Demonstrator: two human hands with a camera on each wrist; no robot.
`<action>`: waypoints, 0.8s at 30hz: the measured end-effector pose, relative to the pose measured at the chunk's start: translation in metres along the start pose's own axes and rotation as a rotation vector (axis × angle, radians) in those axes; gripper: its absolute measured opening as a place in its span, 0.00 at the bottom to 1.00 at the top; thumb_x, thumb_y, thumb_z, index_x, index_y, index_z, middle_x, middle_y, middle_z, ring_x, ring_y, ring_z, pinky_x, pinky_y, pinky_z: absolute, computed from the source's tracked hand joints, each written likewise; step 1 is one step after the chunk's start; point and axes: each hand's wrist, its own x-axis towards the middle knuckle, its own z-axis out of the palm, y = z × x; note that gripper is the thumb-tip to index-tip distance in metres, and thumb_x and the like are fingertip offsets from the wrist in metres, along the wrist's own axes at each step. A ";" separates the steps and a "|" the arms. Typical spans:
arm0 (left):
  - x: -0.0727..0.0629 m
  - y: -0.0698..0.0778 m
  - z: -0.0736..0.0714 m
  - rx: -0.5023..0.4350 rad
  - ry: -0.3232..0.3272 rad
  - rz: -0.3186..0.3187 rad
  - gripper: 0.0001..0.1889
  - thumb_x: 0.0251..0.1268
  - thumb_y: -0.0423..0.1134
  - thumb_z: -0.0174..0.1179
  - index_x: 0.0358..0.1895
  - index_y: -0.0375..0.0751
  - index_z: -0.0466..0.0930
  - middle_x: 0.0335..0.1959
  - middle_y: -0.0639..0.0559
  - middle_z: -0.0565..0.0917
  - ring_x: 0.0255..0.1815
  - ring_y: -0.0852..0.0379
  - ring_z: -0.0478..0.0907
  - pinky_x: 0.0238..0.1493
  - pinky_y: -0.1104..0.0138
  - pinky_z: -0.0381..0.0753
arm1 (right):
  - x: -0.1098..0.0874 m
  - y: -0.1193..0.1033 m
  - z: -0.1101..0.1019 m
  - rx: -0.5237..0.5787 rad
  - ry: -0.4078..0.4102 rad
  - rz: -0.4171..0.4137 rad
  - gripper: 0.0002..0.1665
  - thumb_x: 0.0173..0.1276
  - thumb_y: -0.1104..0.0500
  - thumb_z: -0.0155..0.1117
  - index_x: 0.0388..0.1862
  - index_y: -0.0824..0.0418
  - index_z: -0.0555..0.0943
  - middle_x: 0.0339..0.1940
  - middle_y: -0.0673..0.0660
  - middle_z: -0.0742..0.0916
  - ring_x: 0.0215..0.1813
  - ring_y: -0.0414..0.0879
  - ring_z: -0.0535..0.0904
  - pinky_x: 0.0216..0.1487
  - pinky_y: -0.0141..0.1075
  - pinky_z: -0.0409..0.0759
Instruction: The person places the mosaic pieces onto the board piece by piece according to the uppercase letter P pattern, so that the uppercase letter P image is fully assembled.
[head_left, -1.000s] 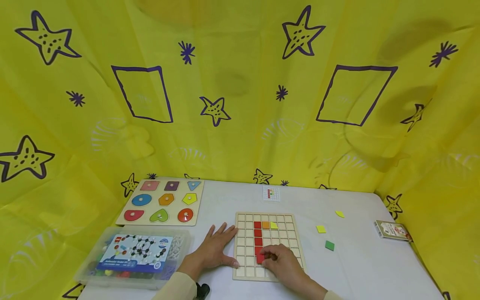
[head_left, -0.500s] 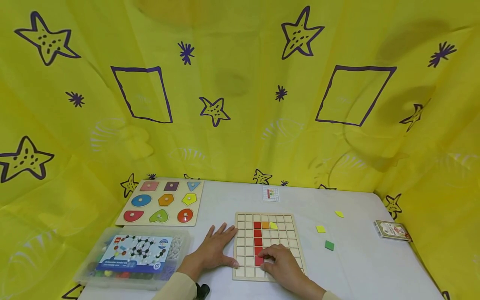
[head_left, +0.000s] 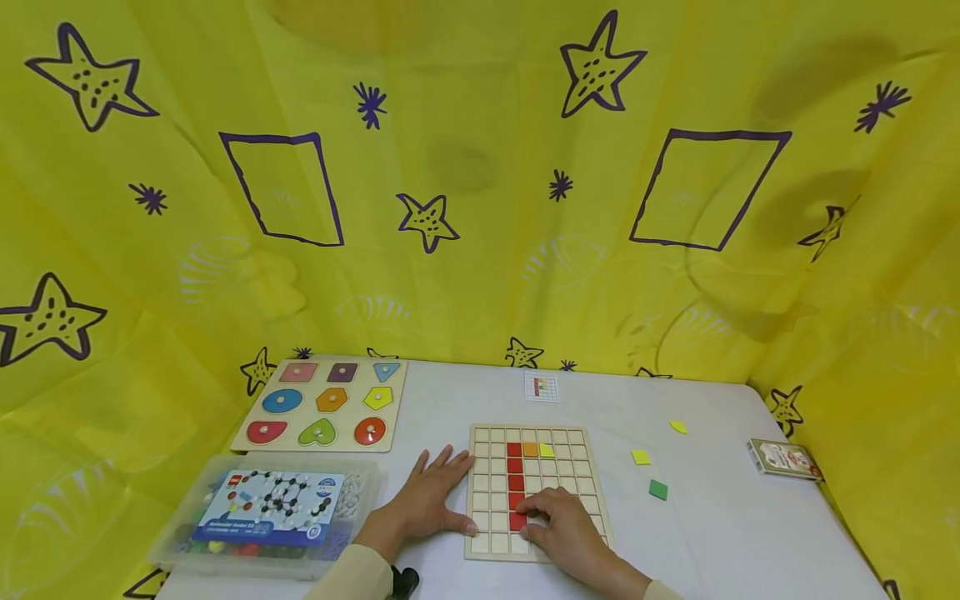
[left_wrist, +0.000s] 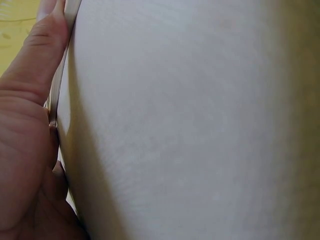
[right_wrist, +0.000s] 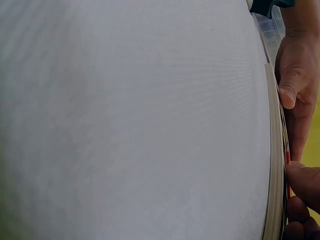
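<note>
A wooden grid board [head_left: 481, 502] lies on the white cloth in the head view. Red square tiles [head_left: 515, 467] run down one column, with an orange tile [head_left: 531, 450] and a yellow piece [head_left: 547, 451] to the right of the top one. My right hand [head_left: 567, 533] reaches over the board, thumb and fingertips at the lowest red tile [head_left: 517, 522], pinching it in its cell. With fingers spread, my left hand [head_left: 426, 502] rests against the board's left edge. The left wrist view has the thumb [left_wrist: 37, 62] touching that edge.
A pattern card [head_left: 542, 387] lies behind the board. Loose yellow [head_left: 641, 457] and green [head_left: 658, 490] pieces, a rounded yellow piece [head_left: 678, 427] and a small box [head_left: 784, 461] are at right. A shape puzzle [head_left: 348, 439] and a clear plastic case [head_left: 258, 563] stand at left.
The lowest red tile, held by my right hand, has shifted slightly left and sits straighter in its column. My left hand stays in place.
</note>
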 end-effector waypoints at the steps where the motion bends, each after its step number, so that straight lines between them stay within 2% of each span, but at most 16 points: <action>1: 0.000 0.000 0.000 0.000 0.001 0.000 0.59 0.47 0.67 0.78 0.83 0.48 0.63 0.84 0.50 0.65 0.88 0.42 0.50 0.87 0.40 0.39 | 0.000 0.000 0.000 0.010 -0.001 0.005 0.11 0.61 0.59 0.80 0.43 0.51 0.91 0.43 0.40 0.89 0.46 0.36 0.77 0.47 0.33 0.80; 7: -0.001 0.001 0.000 -0.003 0.002 -0.006 0.59 0.47 0.66 0.79 0.83 0.49 0.63 0.84 0.51 0.65 0.88 0.42 0.50 0.88 0.40 0.39 | 0.000 0.000 -0.002 0.119 0.007 0.052 0.12 0.62 0.60 0.80 0.44 0.53 0.90 0.40 0.43 0.88 0.41 0.35 0.77 0.41 0.29 0.80; 12: -0.001 0.001 0.000 -0.006 0.003 -0.003 0.59 0.47 0.66 0.79 0.83 0.48 0.63 0.84 0.50 0.65 0.88 0.42 0.50 0.87 0.40 0.39 | 0.001 0.004 -0.005 0.219 0.013 0.130 0.12 0.64 0.63 0.78 0.46 0.55 0.88 0.37 0.46 0.85 0.38 0.33 0.76 0.40 0.27 0.80; 16: -0.001 0.001 0.000 -0.014 0.006 0.001 0.59 0.47 0.65 0.79 0.83 0.48 0.63 0.84 0.50 0.65 0.88 0.41 0.50 0.87 0.39 0.39 | 0.003 0.007 -0.015 0.292 0.060 0.185 0.12 0.65 0.65 0.77 0.48 0.58 0.88 0.38 0.49 0.85 0.38 0.36 0.75 0.38 0.26 0.79; 24: 0.000 -0.001 -0.001 -0.011 0.009 0.008 0.59 0.47 0.65 0.79 0.83 0.47 0.62 0.84 0.50 0.65 0.88 0.41 0.49 0.87 0.39 0.38 | 0.007 0.026 -0.049 0.260 0.188 0.274 0.13 0.68 0.65 0.75 0.51 0.59 0.89 0.40 0.50 0.87 0.40 0.38 0.77 0.39 0.28 0.79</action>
